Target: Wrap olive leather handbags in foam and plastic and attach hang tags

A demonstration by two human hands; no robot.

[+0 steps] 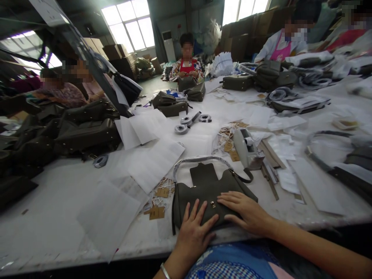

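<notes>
A dark olive handbag (186, 193) lies flat at the table's front edge, its flap (203, 175) folded up and away from me. Its handle, partly covered in clear wrap, arches behind the flap. My left hand (195, 224) rests on the lower left of the bag with fingers spread. Across the right side lies my right hand (244, 211), flat, its fingers stretched out to the left. A small metal clasp (212, 204) shows between the two hands. Neither hand grips anything.
White foam sheets (157, 162) and brown paper tags (157, 212) lie left of the bag. Behind it on the right stands a tape dispenser (247, 149). Dark bags (87, 131) are piled at the left. Several people sit around the table, one in a red apron (186, 68) opposite.
</notes>
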